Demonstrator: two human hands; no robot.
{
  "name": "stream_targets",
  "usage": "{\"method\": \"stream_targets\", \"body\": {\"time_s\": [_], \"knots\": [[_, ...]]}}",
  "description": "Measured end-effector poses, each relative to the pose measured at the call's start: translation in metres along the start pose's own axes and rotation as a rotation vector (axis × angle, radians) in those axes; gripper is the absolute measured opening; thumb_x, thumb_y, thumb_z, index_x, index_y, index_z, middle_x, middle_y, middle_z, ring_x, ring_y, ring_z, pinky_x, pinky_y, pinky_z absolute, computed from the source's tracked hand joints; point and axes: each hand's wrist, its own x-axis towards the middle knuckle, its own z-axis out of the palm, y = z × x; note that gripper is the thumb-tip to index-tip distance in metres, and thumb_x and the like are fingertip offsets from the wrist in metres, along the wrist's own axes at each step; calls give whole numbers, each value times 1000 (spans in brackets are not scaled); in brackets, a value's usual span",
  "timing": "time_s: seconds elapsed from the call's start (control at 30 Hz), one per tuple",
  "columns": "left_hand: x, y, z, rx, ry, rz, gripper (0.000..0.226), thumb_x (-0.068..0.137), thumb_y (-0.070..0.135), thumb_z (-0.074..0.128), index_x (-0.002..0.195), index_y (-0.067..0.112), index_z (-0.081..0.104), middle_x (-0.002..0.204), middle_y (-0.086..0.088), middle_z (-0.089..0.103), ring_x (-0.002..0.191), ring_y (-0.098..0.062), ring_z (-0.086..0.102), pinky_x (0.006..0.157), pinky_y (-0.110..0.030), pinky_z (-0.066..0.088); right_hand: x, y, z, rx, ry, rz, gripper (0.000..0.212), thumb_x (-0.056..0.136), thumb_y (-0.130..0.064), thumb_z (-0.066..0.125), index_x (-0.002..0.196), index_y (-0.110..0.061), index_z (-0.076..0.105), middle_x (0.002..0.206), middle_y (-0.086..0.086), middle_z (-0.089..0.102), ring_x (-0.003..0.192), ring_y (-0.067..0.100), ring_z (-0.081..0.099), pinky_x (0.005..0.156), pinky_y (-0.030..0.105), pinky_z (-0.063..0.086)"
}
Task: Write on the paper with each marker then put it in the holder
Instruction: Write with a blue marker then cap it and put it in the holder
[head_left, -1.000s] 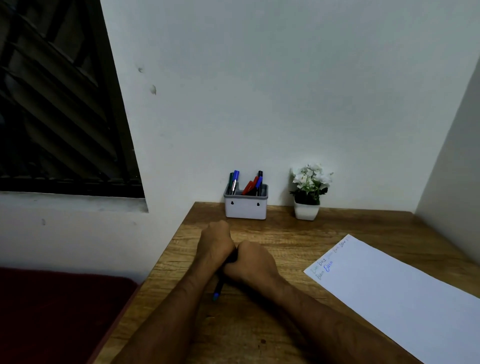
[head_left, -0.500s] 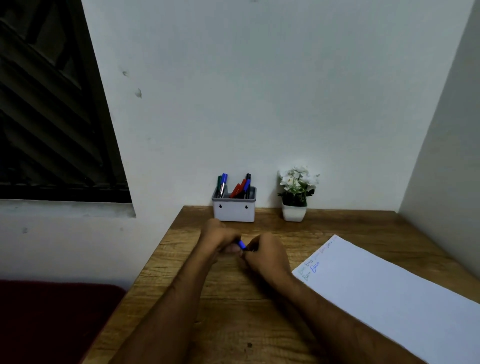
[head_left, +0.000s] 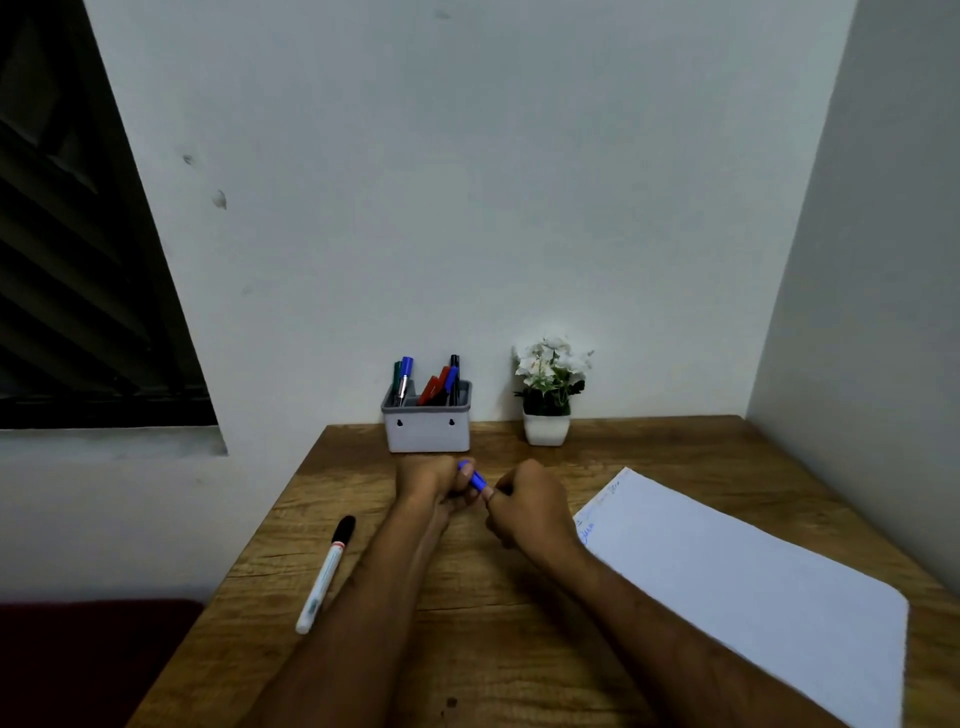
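Note:
Both my hands hold one blue marker (head_left: 475, 477) just above the wooden table (head_left: 519, 639), in front of the grey holder (head_left: 428, 431). My left hand (head_left: 434, 480) is closed around the blue cap end. My right hand (head_left: 530, 506) is closed around the other end, which is hidden in the fist. Several markers stand in the holder, blue, red, green and black. A white marker with a black cap (head_left: 327, 571) lies on the table to the left of my left forearm. The white paper (head_left: 753, 592) lies at the right with a little coloured writing at its near-left corner.
A small white pot with white flowers (head_left: 548, 395) stands to the right of the holder against the wall. A side wall closes off the right of the table. A dark window is at the left, and a dark red surface lies below the table's left edge.
My hands have moved from the table's middle toward the holder and drawn slightly apart, showing the blue cap between them. The view shifted, and the black-capped marker came into view at left.

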Motion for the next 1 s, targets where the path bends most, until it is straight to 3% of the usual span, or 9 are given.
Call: {"method": "stream_targets", "body": {"time_s": [0.1,0.17,0.23,0.33,0.43,0.57,0.73,0.8,1.0], "knots": [[-2,-4,11,-62,-42,-45,29,94,-14,42,82,0,63,76,-15,54,67,-22,50,60,-29,48,4,3,-9,85,-41,101,23,93,-19,69,78,-4,76,66,7,74,51,17,69,51,30,59],[-1,-9,19,-80,-63,-61,26,96,-11,41,89,1,63,75,-14,53,66,-21,49,59,-28,46,6,5,-15,174,-53,176,21,94,-19,68,83,-2,75,71,11,75,54,20,69,51,32,58],[6,-11,17,-84,28,-30,14,92,-9,54,95,-4,67,74,-16,60,60,-20,52,54,-29,47,4,10,-21,275,-89,250,24,95,-15,64,80,1,73,69,14,73,54,23,67,48,33,54],[20,-4,1,-43,226,85,3,85,-2,70,86,-3,68,71,-15,68,48,-16,57,47,-26,48,-5,23,-32,350,-157,324,30,99,-11,60,73,0,71,62,12,68,53,21,62,44,26,45],[19,-1,6,158,135,180,8,83,1,74,78,4,69,59,-10,68,39,-11,58,46,-23,52,-1,36,-44,399,-109,330,29,100,-13,61,77,1,72,70,16,72,56,22,63,48,27,48],[8,-9,24,368,48,235,12,80,4,79,89,5,71,82,-18,72,68,-28,70,74,-40,61,0,40,-52,490,-90,292,26,98,-14,65,84,5,75,75,19,76,49,20,65,52,29,57],[22,-28,27,630,73,372,18,73,20,87,85,13,76,82,-6,75,72,-20,70,74,-35,60,-3,48,-64,664,-102,269,13,95,4,63,104,10,69,75,24,65,48,25,59,48,34,54],[24,-34,26,703,106,439,19,70,26,88,82,15,78,81,-1,74,78,-15,68,75,-30,56,-2,54,-65,764,-94,264,26,94,12,57,116,-2,63,75,24,61,49,26,56,45,33,51],[29,-42,26,735,134,505,13,74,23,85,82,17,77,85,3,72,84,-11,65,77,-26,51,4,68,-75,878,-50,177,32,103,10,39,113,2,67,86,21,70,62,26,72,58,34,61]]}}
